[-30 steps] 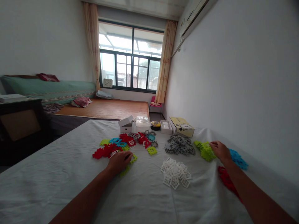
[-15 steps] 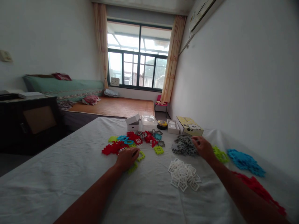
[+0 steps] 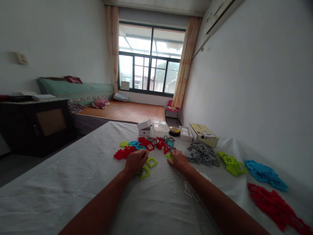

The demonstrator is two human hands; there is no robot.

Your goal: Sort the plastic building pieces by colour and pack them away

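Note:
My left hand [image 3: 135, 161] rests on the white cloth with its fingers curled over lime green frame pieces [image 3: 147, 167]. Just to its right lies my right hand [image 3: 178, 160], its fingertips on another lime green piece [image 3: 169, 156]; the back of the hand hides the fingers. Beyond both hands is a mixed heap of red, blue, grey and green pieces [image 3: 146, 145]. Sorted piles run off to the right: grey [image 3: 201, 154], lime [image 3: 231, 163], blue [image 3: 265, 171] and red [image 3: 276, 205]. White pieces [image 3: 189, 190] show partly under my right forearm.
The table is covered by a white cloth [image 3: 61, 182]. At its far edge stand a white box [image 3: 144, 126], a clear tub [image 3: 160, 127], a round black tin [image 3: 174, 131], a small white tray [image 3: 186, 133] and a yellow carton [image 3: 204, 134]. A wall runs close on the right; a dark cabinet [image 3: 41, 124] stands left.
My right hand has swung left from the lime pile, past the grey pile, to the lime piece beside the mixed heap. My left hand has stayed on the green pieces. The view has turned left.

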